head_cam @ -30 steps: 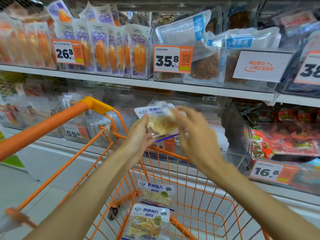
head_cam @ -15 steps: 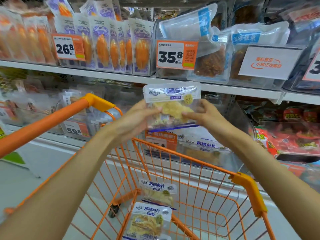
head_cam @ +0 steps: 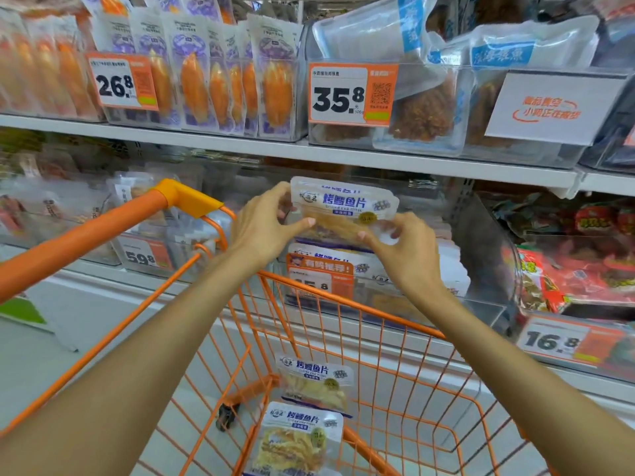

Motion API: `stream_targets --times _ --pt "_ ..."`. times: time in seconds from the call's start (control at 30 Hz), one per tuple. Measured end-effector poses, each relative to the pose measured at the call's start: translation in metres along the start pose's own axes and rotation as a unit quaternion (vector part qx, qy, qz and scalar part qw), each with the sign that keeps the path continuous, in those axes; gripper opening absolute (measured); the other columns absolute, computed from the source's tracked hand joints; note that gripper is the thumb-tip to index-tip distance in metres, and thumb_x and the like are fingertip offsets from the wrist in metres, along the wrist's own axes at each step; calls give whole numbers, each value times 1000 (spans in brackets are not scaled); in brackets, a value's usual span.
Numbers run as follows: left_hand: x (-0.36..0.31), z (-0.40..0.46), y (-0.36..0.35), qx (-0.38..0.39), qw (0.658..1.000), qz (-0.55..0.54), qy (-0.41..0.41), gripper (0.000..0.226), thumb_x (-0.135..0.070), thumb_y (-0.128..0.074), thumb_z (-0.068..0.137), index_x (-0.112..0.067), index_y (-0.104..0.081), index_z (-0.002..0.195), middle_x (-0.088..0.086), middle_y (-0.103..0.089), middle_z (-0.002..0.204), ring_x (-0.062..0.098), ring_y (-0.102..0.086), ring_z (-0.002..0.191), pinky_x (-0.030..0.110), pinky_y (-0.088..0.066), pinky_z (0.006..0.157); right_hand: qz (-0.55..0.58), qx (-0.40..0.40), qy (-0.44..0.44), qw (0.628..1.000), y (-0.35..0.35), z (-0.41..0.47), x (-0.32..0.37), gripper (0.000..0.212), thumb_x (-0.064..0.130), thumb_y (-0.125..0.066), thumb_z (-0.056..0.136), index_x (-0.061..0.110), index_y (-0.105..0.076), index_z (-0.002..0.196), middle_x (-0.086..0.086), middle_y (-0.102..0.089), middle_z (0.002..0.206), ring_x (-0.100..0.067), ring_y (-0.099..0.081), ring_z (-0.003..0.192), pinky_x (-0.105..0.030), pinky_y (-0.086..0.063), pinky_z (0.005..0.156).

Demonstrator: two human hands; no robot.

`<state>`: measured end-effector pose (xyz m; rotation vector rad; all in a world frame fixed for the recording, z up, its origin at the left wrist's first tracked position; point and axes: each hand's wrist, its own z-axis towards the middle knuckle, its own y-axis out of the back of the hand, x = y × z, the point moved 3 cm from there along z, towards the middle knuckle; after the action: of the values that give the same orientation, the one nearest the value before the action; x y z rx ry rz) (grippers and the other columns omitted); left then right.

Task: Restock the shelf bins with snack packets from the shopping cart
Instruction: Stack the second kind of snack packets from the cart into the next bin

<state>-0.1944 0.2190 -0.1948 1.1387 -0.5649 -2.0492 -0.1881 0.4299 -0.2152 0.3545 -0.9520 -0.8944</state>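
Presently, packet [head_cam: 343,209]: held upright over the bin [head_cam: 481,235], label outward, for filing.
Left hand [head_cam: 261,228]: fingers pinched on its edge.
Right hand [head_cam: 405,249]: fingertips pinched likewise.
Cart [head_cam: 395,372]: two packets left.

1. We see two bare forearms – no sleeve reaches into view on either.
2. Our left hand [head_cam: 264,225] wears no ring, watch or glove.
3. Our right hand [head_cam: 409,249] is likewise unadorned – short, plain nails.

shelving: white shelf board [head_cam: 343,156] | floor: pale grey floor [head_cam: 103,324] | light: bright, even
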Motion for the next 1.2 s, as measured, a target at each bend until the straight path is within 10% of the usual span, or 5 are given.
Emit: stream_targets --times 0.37,1.2 --pt "-12 6 5 -33 978 200 44 42 -54 -70 78 -20 -59 100 -3 -72 93 24 -64 95 30 -37 63 55 42 6 998 -5 7 -10 17 23 -64 90 14 -74 101 -2 -74 86 -12 -68 81 -34 -56 74" --pt "7 18 7 41 967 227 104 38 -52 -71 78 -17 -62 92 8 -72 97 31 -64 98 38 -51 77 113 91 -11 989 -14 18 -5 13 25 -76 80 15 -75 88 -3 -73 72 -8 -69 67 -36 -59 73"
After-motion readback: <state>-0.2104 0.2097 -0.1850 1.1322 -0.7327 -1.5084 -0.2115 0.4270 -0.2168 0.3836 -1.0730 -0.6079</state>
